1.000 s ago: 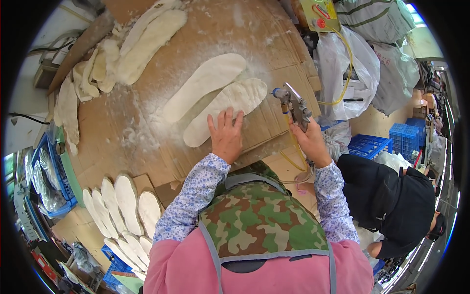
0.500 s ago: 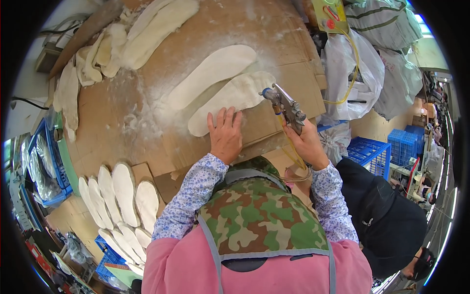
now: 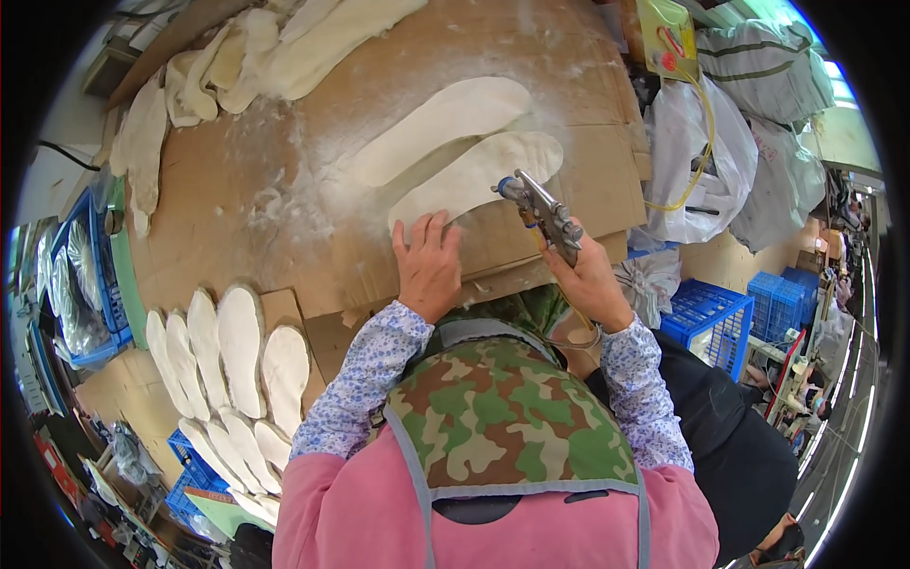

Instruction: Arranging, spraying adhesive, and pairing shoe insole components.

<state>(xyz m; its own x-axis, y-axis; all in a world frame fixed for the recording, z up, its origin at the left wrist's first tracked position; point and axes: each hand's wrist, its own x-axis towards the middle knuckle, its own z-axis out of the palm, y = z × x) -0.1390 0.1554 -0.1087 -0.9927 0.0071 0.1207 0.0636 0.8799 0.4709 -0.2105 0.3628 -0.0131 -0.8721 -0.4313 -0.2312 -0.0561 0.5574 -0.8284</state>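
Spraying step in hand; left hand (image 3: 428, 263) flat, pinning near insole (image 3: 479, 175); right hand (image 3: 590, 280) clamped on spray gun (image 3: 542, 213); next pass likely needs steady aim.

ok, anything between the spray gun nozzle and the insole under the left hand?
Nothing solid in the head view: the spray gun nozzle hangs just above the near insole, only bare air between.

A small shoe-making workshop is shown here. Stacks of white insoles (image 3: 237, 351) are laid on a cardboard-covered bench (image 3: 284, 190). Blue crates (image 3: 706, 318) and stuffed sacks (image 3: 758, 76) are piled around.
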